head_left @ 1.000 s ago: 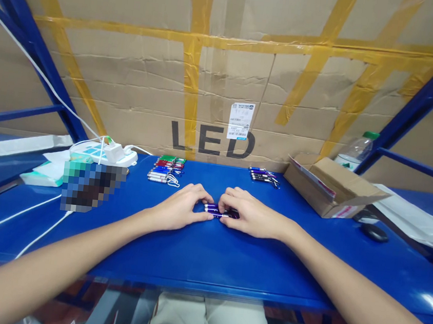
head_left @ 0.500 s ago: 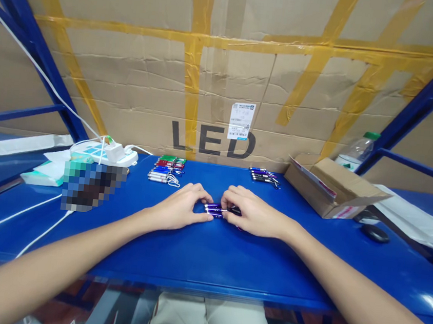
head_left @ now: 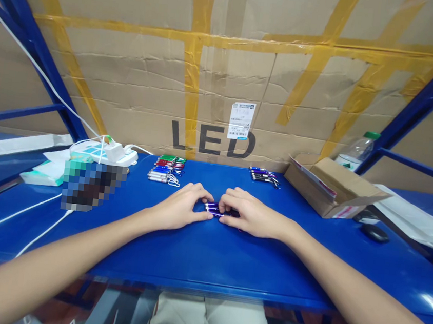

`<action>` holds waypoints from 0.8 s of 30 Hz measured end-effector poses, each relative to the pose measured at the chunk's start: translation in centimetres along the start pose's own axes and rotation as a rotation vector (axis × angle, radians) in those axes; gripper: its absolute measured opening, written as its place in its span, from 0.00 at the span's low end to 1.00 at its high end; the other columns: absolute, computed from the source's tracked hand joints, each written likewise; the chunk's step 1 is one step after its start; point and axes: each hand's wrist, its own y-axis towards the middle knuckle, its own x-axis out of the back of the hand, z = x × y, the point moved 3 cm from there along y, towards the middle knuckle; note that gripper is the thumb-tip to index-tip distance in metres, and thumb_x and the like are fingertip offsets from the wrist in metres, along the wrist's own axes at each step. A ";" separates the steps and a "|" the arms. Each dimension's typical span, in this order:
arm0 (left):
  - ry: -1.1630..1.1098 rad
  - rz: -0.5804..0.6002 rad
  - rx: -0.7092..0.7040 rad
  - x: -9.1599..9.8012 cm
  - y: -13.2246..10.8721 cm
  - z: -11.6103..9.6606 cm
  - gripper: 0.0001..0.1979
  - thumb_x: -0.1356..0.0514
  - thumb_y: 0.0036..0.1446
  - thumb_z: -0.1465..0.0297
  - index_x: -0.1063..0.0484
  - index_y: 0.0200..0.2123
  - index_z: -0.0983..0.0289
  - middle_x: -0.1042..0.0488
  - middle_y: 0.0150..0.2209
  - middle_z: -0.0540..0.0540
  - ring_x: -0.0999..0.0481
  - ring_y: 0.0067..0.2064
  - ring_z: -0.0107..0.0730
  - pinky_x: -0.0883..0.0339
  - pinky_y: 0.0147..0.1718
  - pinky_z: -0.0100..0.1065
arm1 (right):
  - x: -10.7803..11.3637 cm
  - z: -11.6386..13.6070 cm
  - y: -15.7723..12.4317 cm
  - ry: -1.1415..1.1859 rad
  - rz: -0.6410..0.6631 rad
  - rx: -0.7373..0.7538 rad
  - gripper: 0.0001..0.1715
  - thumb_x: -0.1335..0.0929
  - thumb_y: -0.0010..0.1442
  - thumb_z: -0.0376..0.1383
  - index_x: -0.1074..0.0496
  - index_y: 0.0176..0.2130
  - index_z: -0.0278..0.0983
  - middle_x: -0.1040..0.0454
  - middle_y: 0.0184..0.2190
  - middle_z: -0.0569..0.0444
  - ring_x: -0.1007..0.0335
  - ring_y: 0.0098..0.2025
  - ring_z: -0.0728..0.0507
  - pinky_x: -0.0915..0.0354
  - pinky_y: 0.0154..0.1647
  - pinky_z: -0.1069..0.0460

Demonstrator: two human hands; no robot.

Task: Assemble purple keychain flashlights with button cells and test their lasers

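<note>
In front of me on the blue table lies a small row of slim, purple metal tubes like keychain flashlights point(head_left: 211, 208). My left hand point(head_left: 181, 207) pinches their left ends between thumb and fingertips. Curled over their right part, my right hand point(head_left: 248, 211) has its thumb at the near edge and hides much of them. Farther back on the left are similar tubes in green, red, blue and silver, sorted by colour; the silver flashlights point(head_left: 157, 177) have a clip. Blue and black flashlights point(head_left: 263, 177) lie at the back right.
An open cardboard box point(head_left: 329, 194) stands at the right, with a bottle point(head_left: 359, 151) behind it and a black computer mouse point(head_left: 375, 233) beside it. A white power strip point(head_left: 126, 158), cables and a tissue pack point(head_left: 43, 172) are at the left. A large cardboard sheet point(head_left: 142, 92) backs the table.
My right hand has shifted slightly left along the purple flashlights, and its thumb has come down at their near edge. My left hand has hardly moved.
</note>
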 end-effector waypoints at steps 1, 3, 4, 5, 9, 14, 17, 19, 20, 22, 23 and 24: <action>-0.007 -0.003 0.002 0.0 0.0 0.1 0.19 0.32 0.65 0.57 0.23 0.55 0.59 0.24 0.50 0.57 0.27 0.54 0.49 0.32 0.52 0.45 | 0.0 0.0 0.0 0.004 0.001 -0.003 0.07 0.29 0.73 0.38 0.30 0.42 0.39 0.27 0.42 0.51 0.35 0.46 0.38 0.40 0.49 0.45; -0.035 -0.016 -0.003 -0.1 0.0 0.2 0.20 0.31 0.64 0.57 0.22 0.55 0.59 0.24 0.50 0.57 0.27 0.54 0.49 0.32 0.53 0.45 | 0.0 0.0 0.0 0.008 0.003 -0.010 0.06 0.29 0.71 0.36 0.30 0.41 0.39 0.27 0.40 0.52 0.35 0.45 0.39 0.40 0.48 0.46; -0.060 -0.028 -0.007 -0.1 0.1 0.3 0.21 0.31 0.64 0.57 0.22 0.55 0.59 0.23 0.49 0.57 0.26 0.54 0.49 0.32 0.53 0.45 | 0.0 0.0 0.0 0.009 0.003 -0.014 0.05 0.29 0.70 0.34 0.30 0.40 0.39 0.27 0.39 0.52 0.35 0.44 0.39 0.40 0.47 0.46; -0.093 -0.044 -0.007 -0.1 0.2 0.4 0.21 0.31 0.63 0.56 0.21 0.55 0.59 0.23 0.49 0.57 0.26 0.53 0.48 0.32 0.53 0.44 | 0.0 0.1 0.1 0.010 0.003 -0.017 0.06 0.28 0.69 0.32 0.30 0.40 0.39 0.27 0.38 0.53 0.35 0.44 0.39 0.40 0.47 0.46; -0.277 -0.170 0.043 0.0 0.7 0.6 0.20 0.34 0.66 0.53 0.18 0.50 0.61 0.21 0.46 0.57 0.24 0.45 0.43 0.32 0.47 0.42 | 0.3 0.4 0.0 0.045 -0.031 -0.050 0.06 0.30 0.69 0.31 0.32 0.39 0.39 0.27 0.37 0.53 0.34 0.42 0.40 0.39 0.44 0.47; -0.600 -0.367 0.146 1.0 1.3 0.8 0.25 0.40 0.69 0.47 0.17 0.46 0.62 0.20 0.42 0.58 0.24 0.41 0.40 0.33 0.41 0.37 | 0.7 0.5 -0.1 0.110 -0.150 -0.081 0.07 0.34 0.76 0.39 0.34 0.42 0.40 0.26 0.39 0.52 0.32 0.43 0.40 0.36 0.45 0.47; -0.883 -0.405 0.248 1.2 1.4 1.0 0.28 0.38 0.66 0.43 0.16 0.46 0.63 0.21 0.42 0.58 0.25 0.41 0.37 0.33 0.37 0.33 | 0.9 0.5 -0.2 0.131 -0.229 -0.063 0.07 0.34 0.77 0.41 0.32 0.46 0.41 0.26 0.42 0.51 0.30 0.44 0.40 0.33 0.48 0.46; -1.041 -0.396 0.297 1.2 1.4 1.1 0.30 0.36 0.64 0.43 0.16 0.47 0.64 0.21 0.43 0.59 0.24 0.42 0.36 0.32 0.36 0.31 | 1.0 0.6 -0.1 0.113 -0.268 -0.038 0.09 0.36 0.78 0.41 0.32 0.53 0.41 0.25 0.46 0.49 0.29 0.48 0.39 0.32 0.52 0.44; -1.095 -0.390 0.315 1.2 1.4 1.1 0.30 0.35 0.63 0.43 0.16 0.47 0.65 0.21 0.44 0.59 0.24 0.42 0.36 0.32 0.36 0.31 | 1.0 0.7 -0.1 0.094 -0.278 -0.025 0.11 0.37 0.79 0.41 0.32 0.56 0.41 0.25 0.48 0.47 0.29 0.50 0.38 0.32 0.54 0.43; -1.161 -0.385 0.342 1.2 1.4 1.2 0.30 0.35 0.64 0.43 0.16 0.48 0.65 0.20 0.45 0.60 0.23 0.42 0.36 0.31 0.36 0.30 | 1.0 0.7 0.0 0.058 -0.286 -0.013 0.13 0.40 0.80 0.40 0.32 0.57 0.41 0.26 0.50 0.45 0.29 0.52 0.37 0.32 0.57 0.41; -1.183 -0.383 0.351 1.2 1.4 1.3 0.30 0.36 0.65 0.43 0.16 0.48 0.65 0.20 0.45 0.60 0.23 0.43 0.36 0.31 0.36 0.30 | 1.0 0.7 0.0 0.053 -0.293 -0.018 0.12 0.40 0.80 0.40 0.31 0.55 0.41 0.26 0.50 0.45 0.29 0.52 0.37 0.32 0.56 0.41; -1.199 -0.383 0.357 1.2 1.4 1.3 0.30 0.37 0.66 0.43 0.16 0.49 0.65 0.20 0.46 0.60 0.23 0.43 0.36 0.30 0.36 0.30 | 1.0 0.6 0.1 0.059 -0.302 -0.030 0.11 0.41 0.80 0.40 0.31 0.53 0.41 0.26 0.49 0.45 0.28 0.50 0.37 0.31 0.55 0.41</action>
